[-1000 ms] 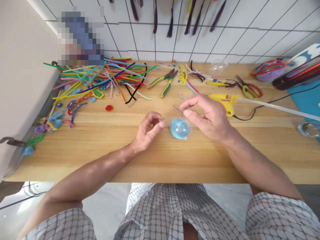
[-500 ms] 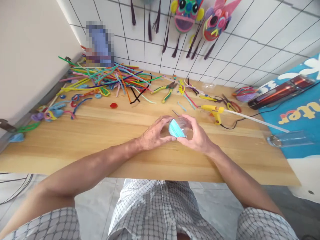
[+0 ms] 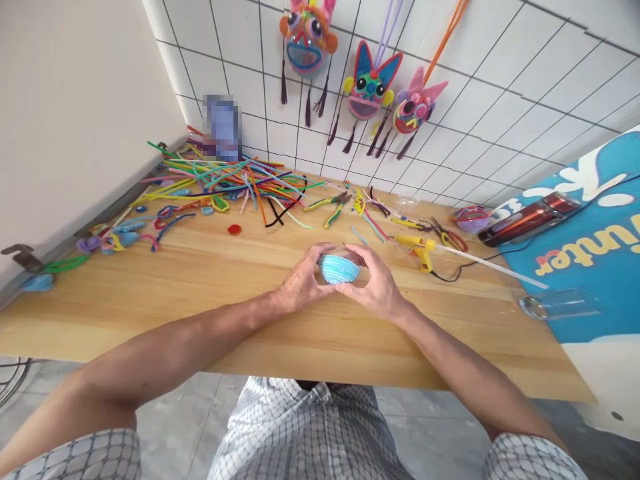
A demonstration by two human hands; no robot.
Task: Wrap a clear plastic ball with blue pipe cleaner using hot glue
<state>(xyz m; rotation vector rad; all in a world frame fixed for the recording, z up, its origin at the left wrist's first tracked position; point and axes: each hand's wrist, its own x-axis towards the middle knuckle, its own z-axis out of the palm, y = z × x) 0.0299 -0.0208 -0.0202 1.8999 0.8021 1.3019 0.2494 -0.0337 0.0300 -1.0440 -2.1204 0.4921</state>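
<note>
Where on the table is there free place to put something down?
Bare tabletop lies between the red piece and the left forearm, and between the right forearm and the clear container. The back is crowded with pipe cleaners, pliers and a glue gun.

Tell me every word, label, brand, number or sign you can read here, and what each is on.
"ter": colored letters on the blue sheet, part of a longer word whose other letters I can't settle.
White lettering or shapes higher on that sheet: partly covered by the red flask, unreadable.
Blue ridged piece, yellow glue gun: no readable text.
</note>
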